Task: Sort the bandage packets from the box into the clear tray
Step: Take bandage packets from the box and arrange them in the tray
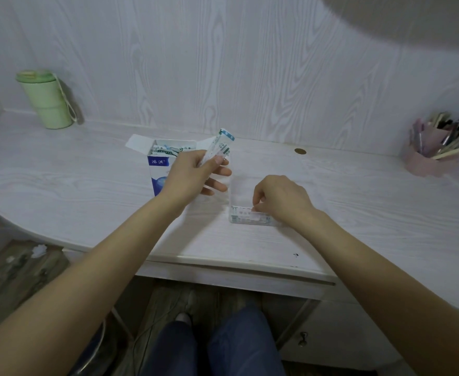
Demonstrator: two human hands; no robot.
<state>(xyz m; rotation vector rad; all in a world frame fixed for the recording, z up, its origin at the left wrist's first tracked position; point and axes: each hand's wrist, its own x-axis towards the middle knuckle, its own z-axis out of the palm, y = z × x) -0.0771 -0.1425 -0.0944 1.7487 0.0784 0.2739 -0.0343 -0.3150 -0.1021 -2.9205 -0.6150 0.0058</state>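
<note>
Bandage packets (217, 147) upright, tilted right, pinched by left hand (193, 175), right hand (279, 199) fingertips curled into clear tray (250, 221)

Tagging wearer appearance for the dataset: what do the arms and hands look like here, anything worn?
Two bare forearms, no sleeves in view. The left hand and right hand wear no gloves; no rings, watch or wristbands are visible. No markings show. Below the desk, dark blue trousers.
</note>
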